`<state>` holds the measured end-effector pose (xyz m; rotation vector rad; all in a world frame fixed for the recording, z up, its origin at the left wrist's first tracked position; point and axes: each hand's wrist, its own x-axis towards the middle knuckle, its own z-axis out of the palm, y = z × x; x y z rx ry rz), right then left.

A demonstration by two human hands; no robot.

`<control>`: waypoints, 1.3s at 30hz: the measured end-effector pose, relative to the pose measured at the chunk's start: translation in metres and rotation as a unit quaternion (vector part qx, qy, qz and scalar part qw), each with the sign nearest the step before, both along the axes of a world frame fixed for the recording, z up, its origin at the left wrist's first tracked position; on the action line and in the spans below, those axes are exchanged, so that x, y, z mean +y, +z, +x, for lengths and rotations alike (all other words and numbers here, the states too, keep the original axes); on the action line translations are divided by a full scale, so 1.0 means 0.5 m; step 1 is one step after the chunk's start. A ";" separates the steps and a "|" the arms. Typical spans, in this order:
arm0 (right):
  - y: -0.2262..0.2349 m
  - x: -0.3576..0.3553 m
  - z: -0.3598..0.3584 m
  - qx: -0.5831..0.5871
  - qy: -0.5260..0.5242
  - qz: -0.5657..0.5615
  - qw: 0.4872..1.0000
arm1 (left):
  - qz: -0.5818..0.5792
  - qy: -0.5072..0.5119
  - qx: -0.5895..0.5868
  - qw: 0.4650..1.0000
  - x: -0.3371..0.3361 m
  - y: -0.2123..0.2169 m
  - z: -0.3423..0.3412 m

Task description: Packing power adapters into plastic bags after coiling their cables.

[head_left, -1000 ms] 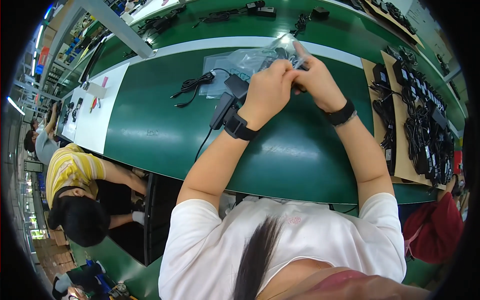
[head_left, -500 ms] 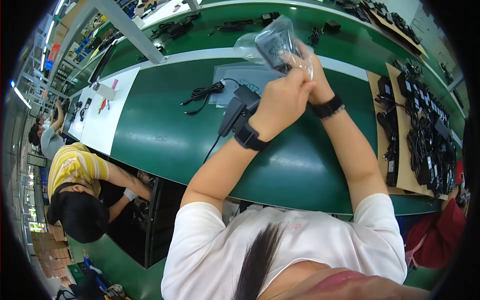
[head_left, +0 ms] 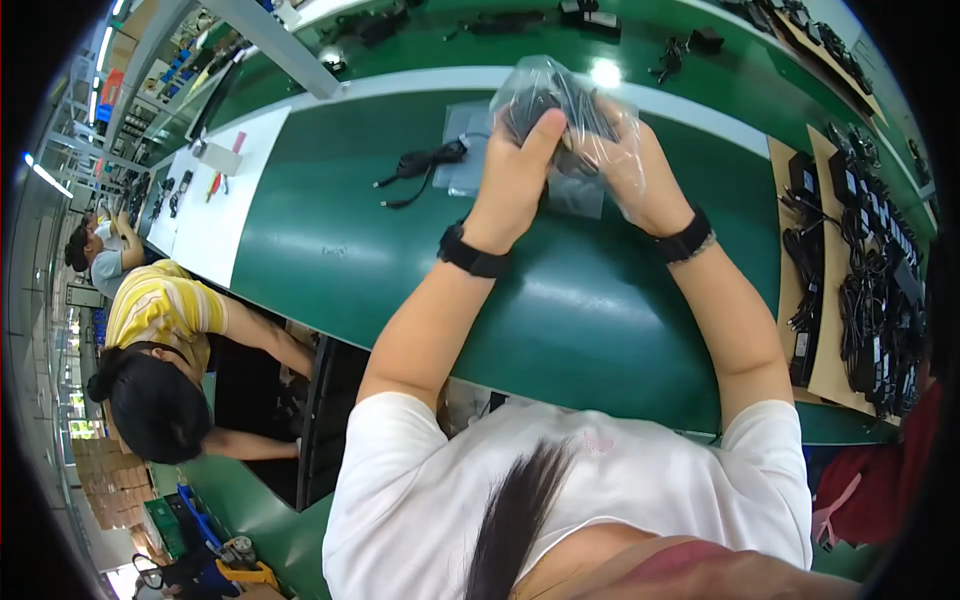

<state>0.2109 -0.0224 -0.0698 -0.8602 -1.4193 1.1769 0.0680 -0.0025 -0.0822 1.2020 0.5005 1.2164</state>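
Note:
A clear plastic bag (head_left: pixel 540 75) is held up above the bench between my two hands, with a black power adapter (head_left: pixel 592 118) partly showing through it. My left hand (head_left: pixel 512 180) is closed on the bag's left side, thumb upward, pressing against the dark contents. On the other side, my right hand (head_left: pixel 640 180) grips the bag, its fingers partly covered by loose film. Left of my left hand lies a bundled black cable (head_left: pixel 425 165) with its plug ends loose. Flat clear bags (head_left: pixel 578 198) rest on the bench beneath my hands.
The green bench top (head_left: pixel 340 210) has a white sheet (head_left: pixel 215 225) at its left. Cardboard trays (head_left: pixel 828 300) with black adapters and cables stand at the right. Beyond a grey rail, more adapters (head_left: pixel 590 18) lie on another green surface. A person in yellow stripes (head_left: pixel 165 310) bends over a black bin (head_left: pixel 312 430).
My left hand has turned and moved left and up onto the bag's side. The bag has come lower. The black adapter seen beside my left wrist no longer shows there.

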 end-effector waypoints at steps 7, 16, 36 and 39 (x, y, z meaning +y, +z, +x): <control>-0.026 -0.017 -0.048 0.003 -0.120 0.116 0.986 | -0.049 0.005 -0.035 0.998 0.001 -0.108 0.016; -0.013 -0.018 -0.013 -0.046 -0.004 0.076 0.996 | -0.090 -0.083 0.019 0.992 0.000 0.020 -0.067; 0.023 0.011 0.054 -0.136 0.077 0.066 0.986 | -0.218 -0.022 -0.190 0.957 0.013 -0.028 -0.050; 0.032 0.025 0.074 -0.045 -0.071 0.054 0.995 | -0.214 -0.015 -0.247 0.945 0.011 -0.010 -0.064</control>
